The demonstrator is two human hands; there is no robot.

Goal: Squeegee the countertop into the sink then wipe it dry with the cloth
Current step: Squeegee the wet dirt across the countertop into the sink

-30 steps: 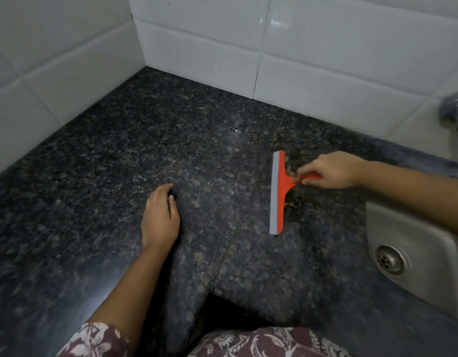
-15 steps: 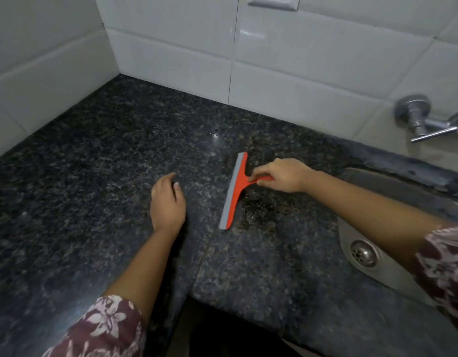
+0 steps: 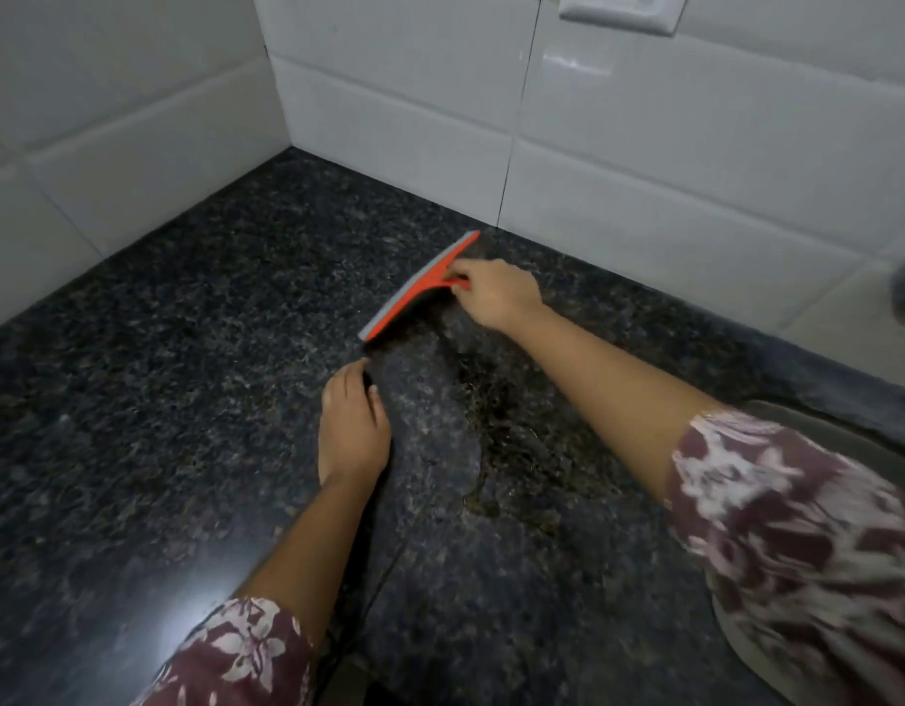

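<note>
Your right hand (image 3: 496, 293) had its fingers curled round the handle of the orange plastic squeegee with the grey rubber blade (image 3: 420, 287), just above frame centre on the dark speckled granite countertop (image 3: 134, 400). Blade axis ran lower-left to upper-right, top tip near the white tiled wall (image 3: 644, 170). Left hand (image 3: 353, 430) lay flat with its fingers relaxed, just below the blade's lower end; the steel sink (image 3: 858, 440) sat at the right edge, so the pull path looked open.
</note>
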